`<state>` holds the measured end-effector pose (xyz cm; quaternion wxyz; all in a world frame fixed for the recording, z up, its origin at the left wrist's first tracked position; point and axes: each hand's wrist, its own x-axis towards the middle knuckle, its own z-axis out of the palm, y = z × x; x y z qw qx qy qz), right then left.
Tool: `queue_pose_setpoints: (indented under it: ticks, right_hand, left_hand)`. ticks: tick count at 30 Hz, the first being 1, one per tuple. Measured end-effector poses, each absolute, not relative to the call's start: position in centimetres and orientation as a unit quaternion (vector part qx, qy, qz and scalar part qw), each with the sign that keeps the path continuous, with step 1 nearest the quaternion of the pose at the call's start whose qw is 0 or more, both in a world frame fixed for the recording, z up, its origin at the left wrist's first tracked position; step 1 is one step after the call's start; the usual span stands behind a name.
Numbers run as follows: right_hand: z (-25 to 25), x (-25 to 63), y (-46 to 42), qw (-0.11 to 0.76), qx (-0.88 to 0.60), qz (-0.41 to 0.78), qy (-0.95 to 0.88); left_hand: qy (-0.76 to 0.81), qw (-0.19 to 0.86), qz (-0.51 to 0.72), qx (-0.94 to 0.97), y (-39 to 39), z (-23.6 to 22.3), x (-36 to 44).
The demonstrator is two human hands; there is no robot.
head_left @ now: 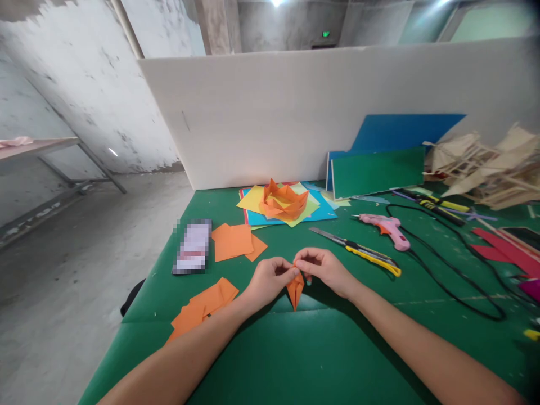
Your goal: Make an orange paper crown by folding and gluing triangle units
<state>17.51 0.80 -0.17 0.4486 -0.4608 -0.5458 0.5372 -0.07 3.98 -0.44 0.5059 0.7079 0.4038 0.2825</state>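
Note:
Between both hands, just above the green tabletop, is a small folded piece of orange paper with its point hanging toward me. My left hand pinches its upper end from the left. Thumb and fingers of my right hand close on the same end from the right, so the top folds are partly hidden. Flat orange paper squares lie beyond my left hand. More orange folded pieces are spread beside my left forearm. Farther back, an orange folded paper ring with pointed tips rests on stacked coloured sheets.
A utility knife with its blade out lies beyond my right hand. Behind it are a pink glue gun and its looping black cord. A blurred phone is at the left edge. A white board stands along the back.

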Motion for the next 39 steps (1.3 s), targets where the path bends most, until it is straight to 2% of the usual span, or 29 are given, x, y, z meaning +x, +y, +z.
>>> queue_pose_setpoints:
  ticks: [10, 19, 23, 28, 39]
  right_hand:
    - [-0.2, 16.3, 1.0, 0.48, -0.487, 0.512, -0.52]
    - [0.1, 16.4, 0.9, 0.495, -0.463, 0.522, -0.518]
    - [0.1, 16.3, 0.8, 0.475, -0.488, 0.51, -0.525]
    - [-0.5, 16.7, 0.8, 0.491, -0.501, 0.5, -0.508]
    - [-0.5, 16.8, 0.8, 0.494, -0.492, 0.496, -0.518]
  left_hand:
    - [0.408, 0.513, 0.281, 0.701, 3.6, -0.4, 0.5]
    - [0.429, 0.61, 0.389, 0.541, 4.6, 0.0, 0.3]
    - [0.434, 0.61, 0.388, 0.537, 4.6, 0.0, 0.2]
    - [0.413, 0.644, 0.367, 0.529, 4.4, 0.0, 0.1]
    - [0.449, 0.598, 0.332, 0.575, 4.1, 0.2, 0.0]
